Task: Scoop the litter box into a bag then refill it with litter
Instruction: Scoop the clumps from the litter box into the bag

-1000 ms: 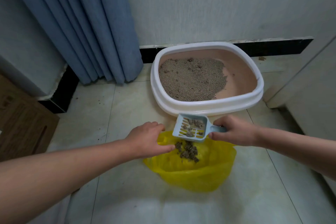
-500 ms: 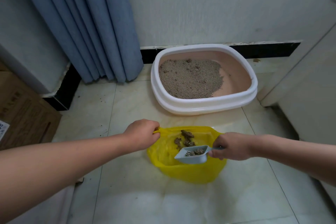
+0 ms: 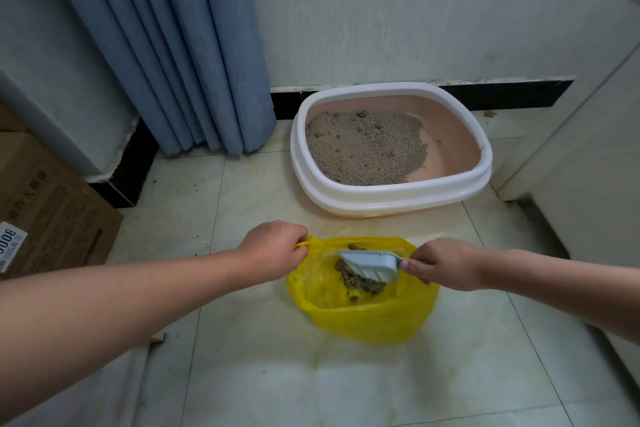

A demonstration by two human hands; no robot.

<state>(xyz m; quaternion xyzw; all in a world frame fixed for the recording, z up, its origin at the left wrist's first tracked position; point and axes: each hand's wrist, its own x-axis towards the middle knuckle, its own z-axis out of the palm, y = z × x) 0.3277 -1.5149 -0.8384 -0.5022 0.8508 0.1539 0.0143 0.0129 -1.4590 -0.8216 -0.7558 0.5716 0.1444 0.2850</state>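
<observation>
A thin yellow bag (image 3: 363, 326) of translucent, crinkled plastic with a slight sheen sits on glossy, cream marbled floor tiles (image 3: 263, 385). The litter scoop (image 3: 375, 267) is smooth, matt pale-blue plastic. At 1 o'clock is a litter box (image 3: 391, 189) in smooth, glossy plastic, its white rim over a pink basin of rough, grainy litter (image 3: 363, 149). A matt blue cloth curtain (image 3: 156, 45) hangs at 11 o'clock, with a dull brown cardboard box (image 3: 52, 201) at 9 o'clock.

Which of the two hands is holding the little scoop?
The right hand grips the pale blue scoop by its handle, tipped over the yellow bag; the left hand only holds the bag's rim open.
</observation>
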